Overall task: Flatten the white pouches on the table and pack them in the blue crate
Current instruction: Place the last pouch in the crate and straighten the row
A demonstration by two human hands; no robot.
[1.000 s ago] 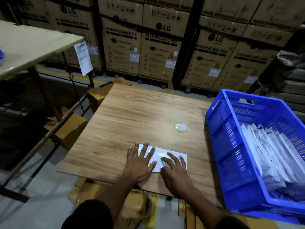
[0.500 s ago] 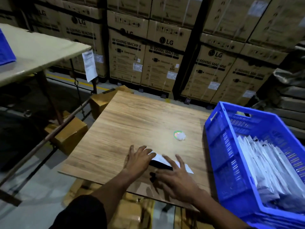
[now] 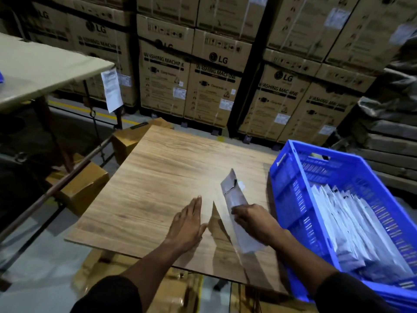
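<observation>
My right hand grips a flat white pouch and holds it on edge, lifted off the wooden table, its far end pointing away from me. To its left my left hand hovers flat and open over the tabletop, holding nothing. The blue crate stands at the table's right side, with several white pouches stacked on edge inside it. The pouch hangs just left of the crate's near wall.
A small white and green scrap lies on the table behind the held pouch. Stacked cardboard boxes fill the back. A second table stands at the left, with brown boxes on the floor between.
Both hands were pressing the pouch flat on the table. My right hand has since picked it up and swung it toward the crate, and my left hand has come off it.
</observation>
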